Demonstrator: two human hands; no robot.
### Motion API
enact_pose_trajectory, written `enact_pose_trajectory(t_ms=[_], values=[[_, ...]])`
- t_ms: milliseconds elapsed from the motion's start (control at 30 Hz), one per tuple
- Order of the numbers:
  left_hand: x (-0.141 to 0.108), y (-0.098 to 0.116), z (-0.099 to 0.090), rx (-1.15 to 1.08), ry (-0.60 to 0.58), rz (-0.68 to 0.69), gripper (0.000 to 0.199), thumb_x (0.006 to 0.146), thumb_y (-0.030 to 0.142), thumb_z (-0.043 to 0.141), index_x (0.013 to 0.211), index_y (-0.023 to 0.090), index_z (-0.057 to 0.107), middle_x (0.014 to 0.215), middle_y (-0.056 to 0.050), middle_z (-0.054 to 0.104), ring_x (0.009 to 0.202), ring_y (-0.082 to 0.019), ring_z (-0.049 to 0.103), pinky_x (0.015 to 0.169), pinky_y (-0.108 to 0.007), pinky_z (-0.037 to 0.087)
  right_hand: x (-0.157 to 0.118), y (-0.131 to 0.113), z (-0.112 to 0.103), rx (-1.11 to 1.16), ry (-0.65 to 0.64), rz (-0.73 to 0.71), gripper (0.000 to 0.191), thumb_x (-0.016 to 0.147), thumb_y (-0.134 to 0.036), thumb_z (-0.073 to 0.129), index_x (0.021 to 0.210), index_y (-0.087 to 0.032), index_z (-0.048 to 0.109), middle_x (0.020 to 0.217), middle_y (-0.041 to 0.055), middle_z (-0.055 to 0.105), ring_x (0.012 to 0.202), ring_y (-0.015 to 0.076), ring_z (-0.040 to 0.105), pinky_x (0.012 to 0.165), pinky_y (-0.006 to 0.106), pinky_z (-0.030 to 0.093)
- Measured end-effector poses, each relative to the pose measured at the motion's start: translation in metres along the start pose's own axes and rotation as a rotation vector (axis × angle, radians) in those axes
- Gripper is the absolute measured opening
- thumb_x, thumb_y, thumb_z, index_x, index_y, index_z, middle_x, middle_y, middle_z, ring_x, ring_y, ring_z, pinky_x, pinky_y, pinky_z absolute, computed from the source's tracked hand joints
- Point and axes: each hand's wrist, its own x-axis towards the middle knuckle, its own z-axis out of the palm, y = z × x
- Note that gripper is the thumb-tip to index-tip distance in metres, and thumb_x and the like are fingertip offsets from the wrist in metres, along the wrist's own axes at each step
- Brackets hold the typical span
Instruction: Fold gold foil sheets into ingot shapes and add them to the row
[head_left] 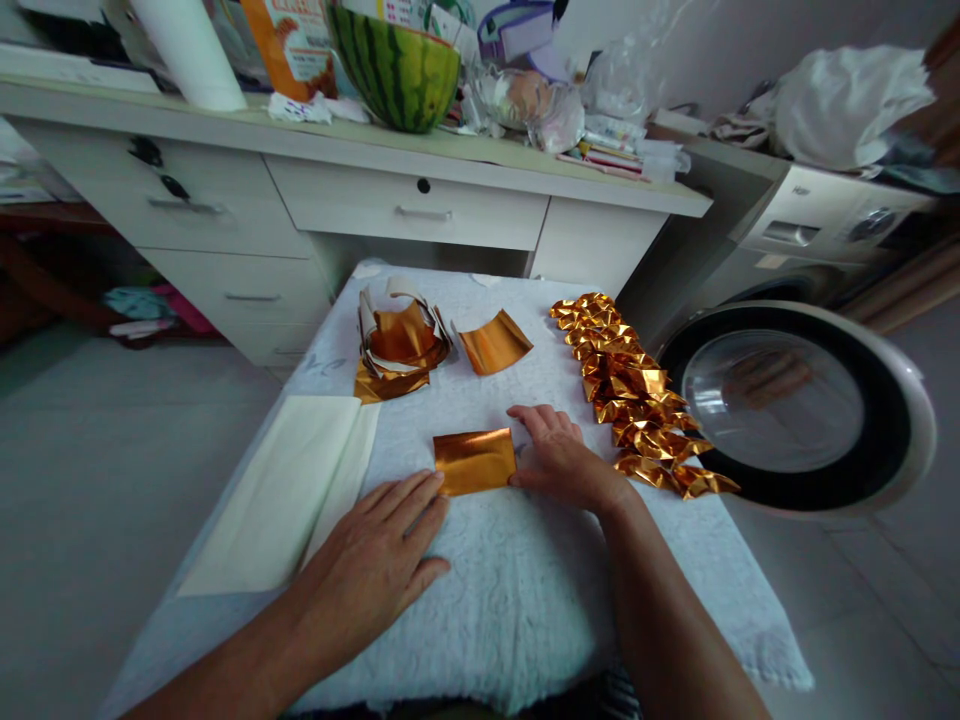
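Bare cloth [517, 590] between the left hand [379, 545] and right hand [561, 458] gives access to the gold sheet [475, 462] from the near side. Folded gold pieces [634, 385] block the right side; the curled stack [403, 335] and curved sheet [496, 344] stand beyond.

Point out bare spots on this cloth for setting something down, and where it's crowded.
Bare cloth shows between the flat gold sheet and curved sheet, and nearer, between left hand and right forearm. Folded gold pieces crowd the right; the gold stack and cream paper, the left.
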Motion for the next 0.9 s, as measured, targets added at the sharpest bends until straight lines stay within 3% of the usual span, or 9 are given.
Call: enact_pose_trajectory(t_ms=[167, 300, 400, 600, 900], values=[[0.018, 0.006, -0.014, -0.031, -0.049, -0.058, 0.03, 0.089, 0.034, 0.06, 0.113, 0.017, 0.063, 0.121, -0.013, 0.066, 0.112, -0.029, 0.061, 0.095, -0.045, 0.049, 0.0, 0.003, -0.003, 0.045, -0.02, -0.018, 0.071, 0.074, -0.027, 0.07, 0.138, -0.021, 0.039, 0.131, 0.0124, 0.048, 0.119, 0.0289, 0.045, 0.099, 0.045, 0.037], [0.044, 0.007, -0.024, -0.03, -0.161, -0.127, 0.032, 0.086, 0.026, 0.062, 0.118, 0.02, 0.061, 0.104, -0.008, 0.069, 0.093, -0.026, 0.064, 0.082, -0.043, 0.053, 0.0, 0.011, -0.004, 0.072, -0.024, -0.077, 0.068, 0.073, -0.02, 0.065, 0.136, -0.018, 0.04, 0.131, 0.0127, 0.047, 0.121, 0.0276, 0.043, 0.102, 0.044, 0.035], [0.057, 0.007, -0.023, -0.035, -0.181, -0.16, 0.02, 0.085, 0.027, 0.063, 0.104, 0.021, 0.065, 0.099, -0.008, 0.065, 0.095, -0.028, 0.061, 0.08, -0.045, 0.052, 0.0, 0.015, -0.004, 0.133, 0.001, -0.121, 0.066, 0.071, -0.016, 0.062, 0.133, -0.017, 0.04, 0.13, 0.0124, 0.047, 0.12, 0.0258, 0.044, 0.102, 0.043, 0.035], [0.063, 0.005, -0.018, -0.157, -0.131, -0.15, 0.014, 0.084, 0.021, 0.062, 0.098, 0.018, 0.063, 0.117, -0.009, 0.061, 0.11, -0.026, 0.056, 0.096, -0.043, 0.048, 0.0, 0.004, 0.003, 0.164, 0.061, -0.195, 0.057, 0.067, -0.024, 0.073, 0.119, -0.021, 0.048, 0.121, 0.0079, 0.047, 0.111, 0.0244, 0.044, 0.097, 0.041, 0.037], [0.061, 0.003, -0.011, -0.197, -0.039, -0.127, 0.011, 0.085, 0.018, 0.058, 0.095, 0.018, 0.063, 0.114, -0.01, 0.065, 0.107, -0.026, 0.061, 0.093, -0.045, 0.052, 0.003, -0.004, 0.008, 0.146, 0.016, -0.249, 0.043, 0.066, -0.026, 0.081, 0.104, -0.021, 0.06, 0.118, 0.0068, 0.05, 0.108, 0.0243, 0.044, 0.096, 0.04, 0.035]])
